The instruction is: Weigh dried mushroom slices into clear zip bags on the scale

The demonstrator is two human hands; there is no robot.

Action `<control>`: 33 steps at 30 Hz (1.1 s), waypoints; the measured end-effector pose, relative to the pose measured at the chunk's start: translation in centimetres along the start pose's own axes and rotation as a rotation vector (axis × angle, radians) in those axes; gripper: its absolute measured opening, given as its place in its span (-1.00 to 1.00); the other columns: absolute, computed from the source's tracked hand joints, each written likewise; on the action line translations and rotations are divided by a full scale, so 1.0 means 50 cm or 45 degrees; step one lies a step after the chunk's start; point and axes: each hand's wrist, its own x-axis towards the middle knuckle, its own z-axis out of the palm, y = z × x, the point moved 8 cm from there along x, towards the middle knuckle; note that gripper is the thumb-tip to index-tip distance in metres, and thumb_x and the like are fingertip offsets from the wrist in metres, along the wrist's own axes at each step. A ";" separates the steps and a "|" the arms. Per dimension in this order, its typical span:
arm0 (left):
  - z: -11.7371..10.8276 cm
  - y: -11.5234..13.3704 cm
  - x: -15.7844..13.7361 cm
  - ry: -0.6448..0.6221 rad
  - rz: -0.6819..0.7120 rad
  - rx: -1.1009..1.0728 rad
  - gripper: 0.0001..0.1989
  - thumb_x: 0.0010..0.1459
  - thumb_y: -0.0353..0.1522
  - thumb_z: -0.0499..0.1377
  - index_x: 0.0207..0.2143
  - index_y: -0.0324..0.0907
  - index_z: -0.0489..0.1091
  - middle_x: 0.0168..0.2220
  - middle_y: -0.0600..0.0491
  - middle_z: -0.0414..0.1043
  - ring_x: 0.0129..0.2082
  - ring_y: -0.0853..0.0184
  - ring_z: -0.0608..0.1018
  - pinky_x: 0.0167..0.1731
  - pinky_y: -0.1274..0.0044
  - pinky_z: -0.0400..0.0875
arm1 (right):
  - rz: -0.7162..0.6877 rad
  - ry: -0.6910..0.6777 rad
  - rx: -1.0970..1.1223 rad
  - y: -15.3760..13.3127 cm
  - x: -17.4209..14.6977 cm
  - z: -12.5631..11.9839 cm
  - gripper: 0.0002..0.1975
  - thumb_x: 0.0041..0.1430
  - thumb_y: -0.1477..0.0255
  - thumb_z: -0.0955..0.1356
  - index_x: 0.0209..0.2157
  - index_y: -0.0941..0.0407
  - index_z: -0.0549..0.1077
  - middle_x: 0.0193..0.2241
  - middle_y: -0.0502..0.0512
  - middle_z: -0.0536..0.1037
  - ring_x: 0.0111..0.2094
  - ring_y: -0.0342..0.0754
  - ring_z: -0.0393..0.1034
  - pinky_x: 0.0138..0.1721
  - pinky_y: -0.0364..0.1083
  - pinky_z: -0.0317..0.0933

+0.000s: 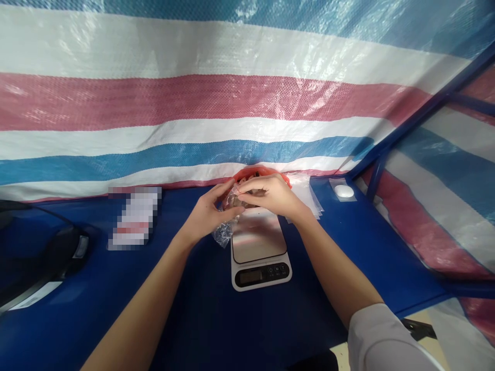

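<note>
A crumpled clear plastic bag (222,235) hangs from my left hand (207,211), whose thumb and fingers are closed on it. My right hand (275,195) reaches in from the other side, its fingers bent together at the bag's upper part. Small brownish things show between the hands, too blurred to name. Both hands are over the far end of a white digital kitchen scale (260,242), which has a shiny metal plate and a dark display. Just behind my fingers is a red-orange bag or container (284,176) with small items in it, mostly hidden by the hands.
Flat clear plastic bags (309,198) lie right of the scale. Farther right, a white rounded object (344,191) rests on a small clear packet. A blurred-out packet or paper (135,219) and a black strapped object (58,252) are at left. Striped sheeting (193,98) walls the blue table's back.
</note>
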 end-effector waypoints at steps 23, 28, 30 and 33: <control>0.005 -0.048 -0.008 -0.243 -0.413 -0.181 -0.46 0.08 0.09 0.29 -0.13 -0.14 0.62 -0.18 -0.03 0.65 -0.22 0.17 0.62 -0.16 0.40 0.49 | -0.012 0.103 0.193 0.016 -0.016 -0.029 -0.89 0.20 0.31 0.47 -0.28 -0.01 0.68 -0.26 -0.01 0.71 -0.24 -0.03 0.60 -0.15 -0.04 0.47; 0.028 -0.038 -0.014 -0.354 -0.424 -0.230 -0.51 -0.01 0.06 0.36 -0.23 -0.13 0.64 -0.25 -0.04 0.65 -0.26 0.14 0.64 -0.15 0.32 0.53 | -0.034 0.131 0.179 0.015 -0.019 -0.034 -0.86 0.20 0.28 0.47 -0.29 0.01 0.68 -0.25 0.02 0.70 -0.22 0.00 0.59 -0.09 0.00 0.47; 0.033 -0.032 -0.015 -0.360 -0.421 -0.241 -0.54 -0.01 0.04 0.37 -0.26 -0.14 0.63 -0.26 -0.05 0.65 -0.28 0.15 0.64 -0.14 0.30 0.53 | -0.029 0.144 0.175 0.016 -0.021 -0.035 -0.85 0.19 0.27 0.47 -0.29 0.02 0.69 -0.24 0.04 0.70 -0.22 0.00 0.59 -0.10 0.00 0.47; 0.036 -0.028 -0.015 -0.369 -0.404 -0.218 -0.56 0.01 0.02 0.37 -0.28 -0.15 0.62 -0.29 -0.05 0.65 -0.32 0.18 0.63 -0.19 0.34 0.54 | 0.001 0.169 0.174 0.020 -0.028 -0.040 -0.82 0.18 0.25 0.46 -0.28 0.03 0.69 -0.23 0.05 0.70 -0.27 -0.02 0.58 -0.17 -0.03 0.48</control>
